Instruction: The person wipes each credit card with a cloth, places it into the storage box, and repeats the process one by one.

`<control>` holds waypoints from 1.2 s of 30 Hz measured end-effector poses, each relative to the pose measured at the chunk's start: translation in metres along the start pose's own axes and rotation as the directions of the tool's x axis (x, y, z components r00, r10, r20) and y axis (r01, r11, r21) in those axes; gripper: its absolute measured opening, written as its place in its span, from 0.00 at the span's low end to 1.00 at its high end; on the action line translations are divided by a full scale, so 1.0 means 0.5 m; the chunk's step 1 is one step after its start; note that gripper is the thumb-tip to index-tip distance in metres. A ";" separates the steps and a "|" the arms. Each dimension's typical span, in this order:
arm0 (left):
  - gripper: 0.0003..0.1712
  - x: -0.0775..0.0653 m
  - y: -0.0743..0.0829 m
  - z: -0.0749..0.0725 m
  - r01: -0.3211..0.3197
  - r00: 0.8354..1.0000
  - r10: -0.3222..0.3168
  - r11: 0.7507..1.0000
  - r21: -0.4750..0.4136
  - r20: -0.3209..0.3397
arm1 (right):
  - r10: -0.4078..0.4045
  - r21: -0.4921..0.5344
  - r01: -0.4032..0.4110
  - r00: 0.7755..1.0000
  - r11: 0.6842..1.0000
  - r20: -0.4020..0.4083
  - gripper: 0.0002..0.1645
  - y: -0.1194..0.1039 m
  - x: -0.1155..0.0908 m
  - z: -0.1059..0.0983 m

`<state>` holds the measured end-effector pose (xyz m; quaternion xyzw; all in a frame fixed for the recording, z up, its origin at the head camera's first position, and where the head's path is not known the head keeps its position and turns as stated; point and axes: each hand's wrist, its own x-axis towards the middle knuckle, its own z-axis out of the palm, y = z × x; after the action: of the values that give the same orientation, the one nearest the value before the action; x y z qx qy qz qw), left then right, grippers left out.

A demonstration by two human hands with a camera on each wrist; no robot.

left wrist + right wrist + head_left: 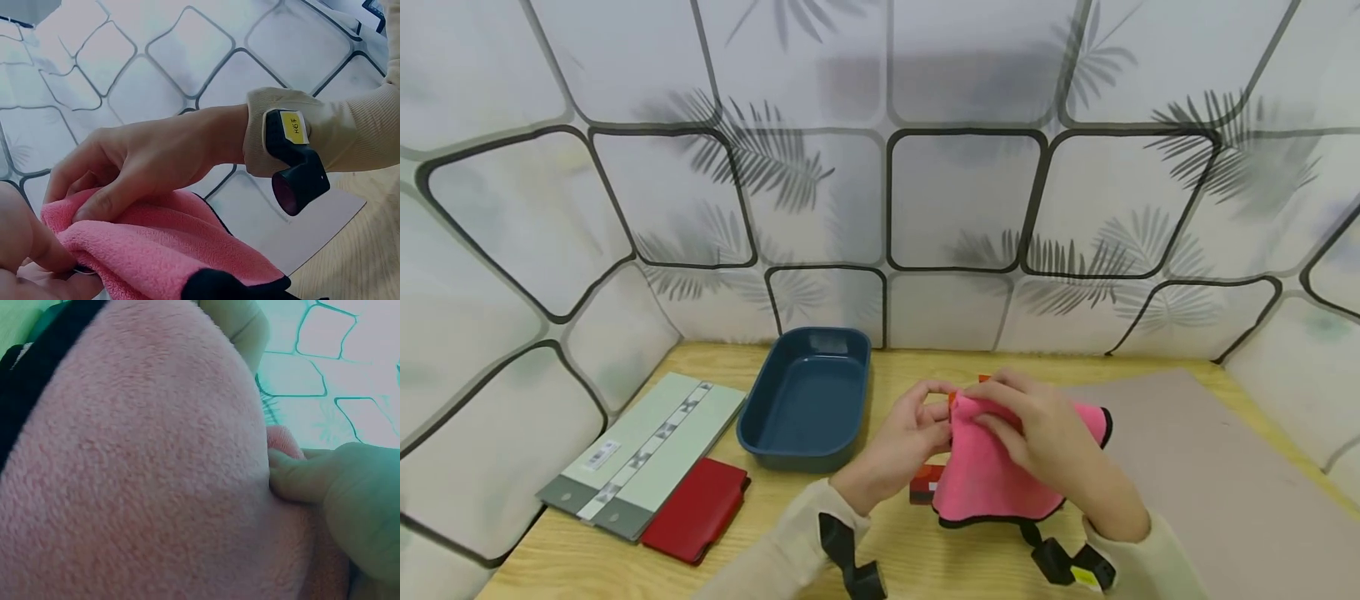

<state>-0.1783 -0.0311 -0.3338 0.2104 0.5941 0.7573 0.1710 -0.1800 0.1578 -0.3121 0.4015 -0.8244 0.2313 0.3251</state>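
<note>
The work looks under way but unfinished. The wooden table (955, 571) spreads beneath the fingers, with a grey sheet (1217, 492) to the right of them. Off to their left, and touched by neither hand, lie a pale green folder (662, 433), a blue tray (805, 400) and a red wallet (696, 508). What seems done is the gathering of the pink cloth (988, 479) around a small red piece (952, 400); what seems left is to finish with that piece and let it go. How much of it the cloth has already gone over, I can't tell.

The cloth hangs between and below the fingers — soft, fuzzy, edged with a black border, its top pinched into folds and its lower part flaring. The right hand (1048, 429) grasps it near the top, thumb against fingers. The left hand (906, 437) appears to pinch the red piece at the cloth's edge, where a thin shiny rim shows in the left wrist view. Most of that piece is hidden — only a bright sliver peeks out beside the left fingertips. Below them, a red card (922, 493) with a dark stripe is partly covered by the cloth.
</note>
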 end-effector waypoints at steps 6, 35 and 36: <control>0.21 0.002 -0.003 -0.001 0.012 0.999 -0.012 1.000 0.014 -0.050 | 0.017 0.003 -0.017 1.000 1.000 -0.012 0.18 0.001 -0.001 0.003; 0.27 0.006 -0.001 -0.007 0.033 0.990 -0.033 0.999 0.001 -0.139 | 0.154 -0.132 -0.149 0.988 0.980 0.022 0.16 0.031 -0.017 -0.043; 0.27 0.005 -0.001 -0.007 0.029 0.991 -0.030 1.000 -0.005 -0.133 | 0.149 -0.130 -0.146 0.989 0.981 0.017 0.16 0.030 -0.017 -0.042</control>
<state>-0.1823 -0.0323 -0.3345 0.1503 0.6061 0.7679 0.1425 -0.1810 0.1842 -0.3055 0.3206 -0.8692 0.1960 0.3214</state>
